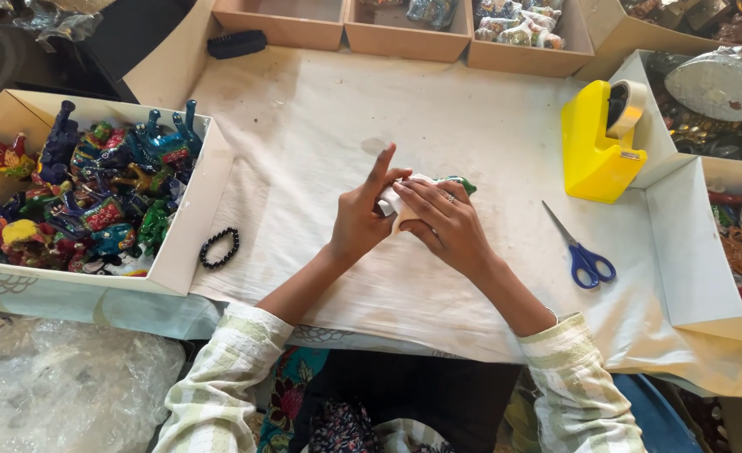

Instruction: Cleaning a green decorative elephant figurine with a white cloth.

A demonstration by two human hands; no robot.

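Note:
My left hand [363,220] and my right hand [445,225] meet over the middle of a white cloth [321,126]. Between them they hold a small painted figurine [459,181] partly covered in white wrapping; only a green tip shows past my right fingers. My left index finger points upward while the other fingers press the wrapping. My right hand, with a ring on one finger, lies over the top of the bundle. Most of the figurine is hidden by both hands.
A cardboard box [188,235] of several colourful painted animal figurines stands at left, a black bead bracelet [219,247] beside it. Blue-handled scissors [581,252] and a yellow tape dispenser [597,143] lie at right. Trays line the far edge; bubble wrap [61,394] lies lower left.

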